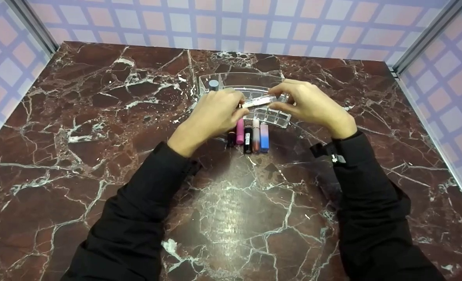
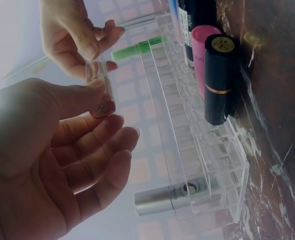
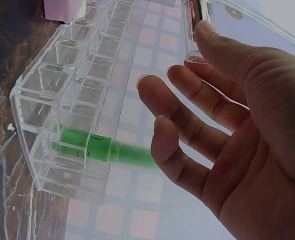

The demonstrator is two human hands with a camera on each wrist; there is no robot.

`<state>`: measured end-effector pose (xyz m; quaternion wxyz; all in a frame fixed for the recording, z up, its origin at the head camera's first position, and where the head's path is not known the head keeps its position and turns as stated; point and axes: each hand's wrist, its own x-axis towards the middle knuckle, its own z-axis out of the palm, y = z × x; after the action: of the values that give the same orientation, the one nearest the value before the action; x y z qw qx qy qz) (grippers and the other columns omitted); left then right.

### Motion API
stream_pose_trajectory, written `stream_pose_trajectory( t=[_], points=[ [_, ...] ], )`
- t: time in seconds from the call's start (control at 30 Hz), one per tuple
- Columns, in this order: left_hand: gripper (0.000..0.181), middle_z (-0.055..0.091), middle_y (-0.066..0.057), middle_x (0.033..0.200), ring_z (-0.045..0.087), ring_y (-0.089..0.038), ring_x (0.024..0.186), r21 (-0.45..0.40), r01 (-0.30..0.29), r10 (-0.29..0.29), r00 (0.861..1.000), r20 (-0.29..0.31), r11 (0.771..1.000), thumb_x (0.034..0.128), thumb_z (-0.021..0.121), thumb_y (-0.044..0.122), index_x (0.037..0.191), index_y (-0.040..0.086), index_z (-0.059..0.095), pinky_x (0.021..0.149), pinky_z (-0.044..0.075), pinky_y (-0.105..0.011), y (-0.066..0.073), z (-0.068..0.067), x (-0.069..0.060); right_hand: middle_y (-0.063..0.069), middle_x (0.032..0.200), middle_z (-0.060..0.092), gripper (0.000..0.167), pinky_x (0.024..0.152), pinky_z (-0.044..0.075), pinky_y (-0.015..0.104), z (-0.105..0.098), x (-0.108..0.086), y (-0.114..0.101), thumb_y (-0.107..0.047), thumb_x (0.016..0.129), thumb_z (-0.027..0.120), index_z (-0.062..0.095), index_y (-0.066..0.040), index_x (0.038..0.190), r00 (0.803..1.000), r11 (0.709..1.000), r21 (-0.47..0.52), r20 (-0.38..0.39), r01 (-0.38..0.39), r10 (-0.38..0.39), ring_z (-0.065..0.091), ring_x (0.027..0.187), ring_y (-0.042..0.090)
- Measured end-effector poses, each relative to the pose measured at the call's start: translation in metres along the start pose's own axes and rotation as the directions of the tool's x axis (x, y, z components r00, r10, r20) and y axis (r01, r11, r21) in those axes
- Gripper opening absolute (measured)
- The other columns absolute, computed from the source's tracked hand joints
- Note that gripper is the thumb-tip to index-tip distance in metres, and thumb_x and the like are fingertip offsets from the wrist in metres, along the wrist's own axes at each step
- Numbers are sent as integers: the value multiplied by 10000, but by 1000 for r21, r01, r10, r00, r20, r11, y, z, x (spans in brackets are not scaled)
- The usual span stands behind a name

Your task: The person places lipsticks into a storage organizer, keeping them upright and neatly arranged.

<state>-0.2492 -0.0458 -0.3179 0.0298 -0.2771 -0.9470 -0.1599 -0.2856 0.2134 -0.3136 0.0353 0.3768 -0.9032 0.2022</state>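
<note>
Both hands hold a small clear tube with a reddish end, like a lip gloss (image 1: 259, 102), over the clear compartmented organizer (image 1: 246, 75). My left hand (image 1: 215, 111) pinches the reddish end between thumb and fingers, its other fingers loosely bent. My right hand (image 1: 307, 103) pinches the clear end with thumb and finger. In the left wrist view, the lip gloss (image 2: 102, 108) spans the two hands. A silver tube (image 2: 155, 201) stands in the organizer's left end, and a green tube (image 3: 87, 143) stands in its right end, beside my right fingers.
Before the organizer, a row holds a black lipstick with a gold band (image 2: 217, 75), a pink tube (image 1: 240, 132), a labelled black tube (image 1: 248, 141), a clear-and-orange tube (image 1: 256, 136) and a pink-blue one (image 1: 264, 138). Checked panels (image 1: 231, 27) enclose the marbled table (image 1: 98, 175).
</note>
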Motion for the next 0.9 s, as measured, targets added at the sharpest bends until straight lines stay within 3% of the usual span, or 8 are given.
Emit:
stream_pose_trajectory(
  t=[0.2, 0.37, 0.73, 0.9],
  points=[
    [323, 669, -108, 1076, 619, -222, 850, -5, 2, -2, 1000, -10, 1000, 1023, 618, 309, 1209, 47, 651, 771, 545, -350, -4, -2, -1, 69, 1112, 696, 325, 668, 501, 325, 1, 1, 0, -273, 968, 706, 673, -64, 1215, 1000, 1000, -6, 2, 18, -18, 598, 734, 174],
    [311, 676, -86, 1062, 605, -203, 830, -29, 8, -8, 1000, 3, 1000, 1015, 628, 327, 1183, 67, 665, 750, 532, -344, -4, -1, -1, 82, 1125, 697, 313, 694, 508, 343, 2, 1, 1, -268, 978, 693, 668, -58, 1209, 1000, 1000, 0, -1, 19, -19, 605, 753, 179],
    [353, 687, -103, 1187, 630, -195, 893, -62, 37, -33, 998, 62, 997, 1030, 593, 367, 1233, 85, 656, 853, 542, -367, -4, -1, 0, 89, 1166, 686, 297, 835, 532, 417, 2, 1, 0, -268, 1002, 660, 661, -62, 1215, 1000, 999, 26, 2, 25, -25, 629, 900, 192],
    [333, 679, -74, 1052, 593, -186, 800, -72, 46, -38, 993, 108, 996, 1031, 595, 360, 1186, 73, 663, 727, 525, -327, -3, 0, 0, 54, 1083, 677, 278, 728, 505, 346, 1, 1, -1, -279, 1014, 641, 658, -73, 1200, 1000, 998, 52, -4, 24, -23, 590, 817, 161]
  ],
)
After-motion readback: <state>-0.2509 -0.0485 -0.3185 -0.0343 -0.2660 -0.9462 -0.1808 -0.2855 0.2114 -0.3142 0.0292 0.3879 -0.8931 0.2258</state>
